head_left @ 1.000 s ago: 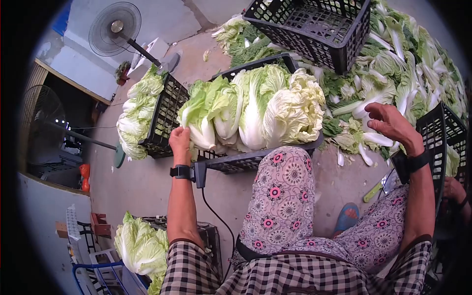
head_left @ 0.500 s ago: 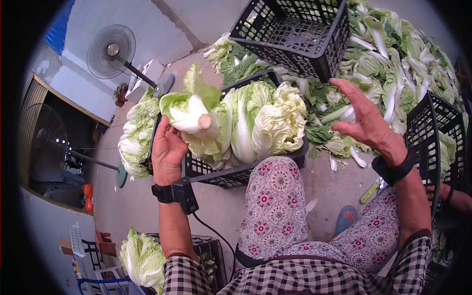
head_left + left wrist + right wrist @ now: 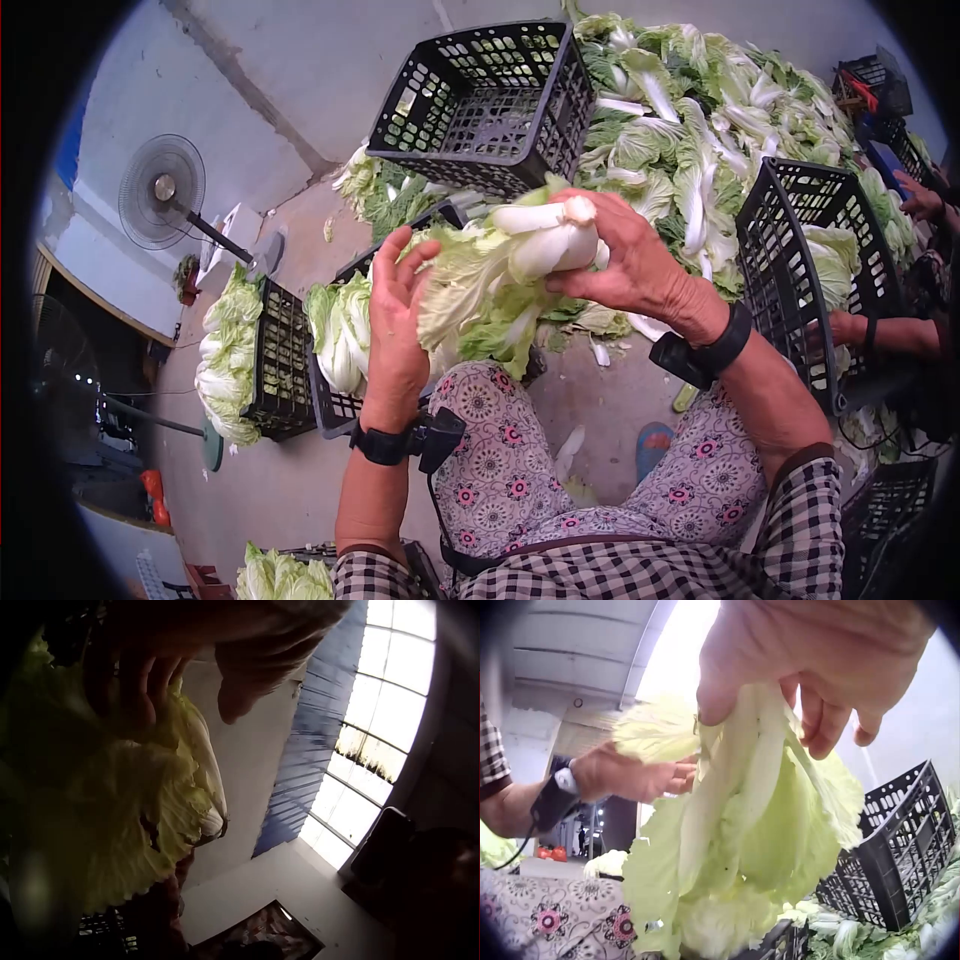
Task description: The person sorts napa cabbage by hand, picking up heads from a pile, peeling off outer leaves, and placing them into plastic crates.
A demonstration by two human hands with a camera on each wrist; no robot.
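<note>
My right hand (image 3: 645,265) grips a Chinese cabbage (image 3: 545,250) near its cut stem end, thumb on one side and fingers over the other. The stem points up and right, and the loose green leaves spread toward my left hand (image 3: 400,320). That left hand is raised at the leafy end, palm toward it, with its fingers parted and the thumb apart. From the right wrist view, the white ribs of the cabbage (image 3: 727,787) hang below the right hand (image 3: 817,667). Leaves partly hide the left fingertips there.
Behind stands a black crate (image 3: 470,160) beside a heap of cabbage leaves (image 3: 690,130). A cabbage-filled crate (image 3: 335,400) sits past my left hand, another crate (image 3: 280,370) farther left. At right, another person's hand (image 3: 835,330) is by a crate (image 3: 770,260). A fan (image 3: 162,190) stands left.
The cabbage has left the crate in front, lifted by the left hand, and moved right and up. My right hand has come in and taken its stem end; the left fingers have loosened.
</note>
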